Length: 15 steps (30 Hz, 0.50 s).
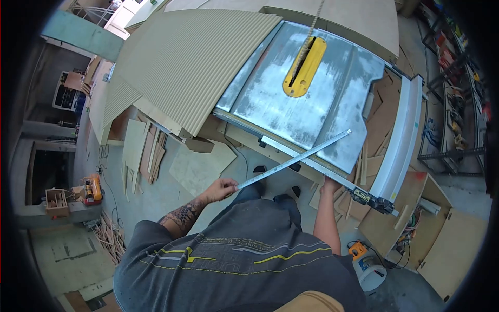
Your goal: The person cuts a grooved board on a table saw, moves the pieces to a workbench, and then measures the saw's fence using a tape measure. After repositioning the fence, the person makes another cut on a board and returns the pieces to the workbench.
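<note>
My left hand (221,190) is closed around the near end of a long metal ruler (291,162). The ruler slants up to the right over the front edge of a table saw (275,104), and its far end lies over the right part of the metal top. My right hand (331,183) reaches to the saw's front rail (291,148); its fingers are hidden beneath or behind the rail. Set into the saw top is a yellow throat plate (316,65) with a dark slot along it. A silver rip fence (407,138) stands off to the right side.
A ribbed beige panel (202,57) adjoins the saw on the left. Board offcuts (150,148) lean below it, and a flat sheet (200,165) lies on the floor. Right are an open wooden cabinet (392,208), a white bucket (370,274) and a tool shelf (449,104).
</note>
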{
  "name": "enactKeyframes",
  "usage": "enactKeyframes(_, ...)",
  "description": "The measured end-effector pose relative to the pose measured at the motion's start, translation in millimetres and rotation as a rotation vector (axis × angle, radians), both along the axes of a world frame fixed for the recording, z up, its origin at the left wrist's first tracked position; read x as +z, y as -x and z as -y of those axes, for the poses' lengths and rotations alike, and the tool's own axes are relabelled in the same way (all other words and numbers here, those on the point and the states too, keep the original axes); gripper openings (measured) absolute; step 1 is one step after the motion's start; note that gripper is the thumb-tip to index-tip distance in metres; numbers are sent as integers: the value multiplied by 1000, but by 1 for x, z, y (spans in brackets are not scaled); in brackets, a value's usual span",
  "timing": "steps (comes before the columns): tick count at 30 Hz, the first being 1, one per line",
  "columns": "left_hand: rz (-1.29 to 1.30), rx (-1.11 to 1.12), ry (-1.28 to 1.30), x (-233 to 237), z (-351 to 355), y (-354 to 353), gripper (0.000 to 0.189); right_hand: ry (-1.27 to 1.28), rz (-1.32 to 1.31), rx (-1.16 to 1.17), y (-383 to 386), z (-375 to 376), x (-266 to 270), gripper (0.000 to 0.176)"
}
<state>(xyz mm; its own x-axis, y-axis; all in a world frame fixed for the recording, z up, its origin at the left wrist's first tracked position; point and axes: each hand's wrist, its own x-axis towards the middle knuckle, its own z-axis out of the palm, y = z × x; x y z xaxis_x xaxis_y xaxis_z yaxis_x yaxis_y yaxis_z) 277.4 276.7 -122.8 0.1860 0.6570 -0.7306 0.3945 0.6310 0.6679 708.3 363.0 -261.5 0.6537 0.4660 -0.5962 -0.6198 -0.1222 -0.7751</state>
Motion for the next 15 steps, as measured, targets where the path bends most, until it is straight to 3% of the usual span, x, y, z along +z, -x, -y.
enactKeyframes(1, -17, 11, -18, 1, 16, 4, 24, 126, 15, 88, -2, -9, 2, 29)
enactKeyframes(8, -150, -60, 52, -3, 54, 53, 34, 170, -91, 28, 2, -14, -8, 35)
enactKeyframes(10, -140, -31, -47, -9, 48, 65, 34, 194, -81, -19, 5, -16, -14, 38)
enactKeyframes(13, -105, -47, 33, -25, 38, 92, 34, 203, -95, -27, 10, -14, -25, 42)
enactKeyframes(15, -129, -142, -52, -30, 26, 105, 33, 195, -123, -17, 15, -12, -32, 44)
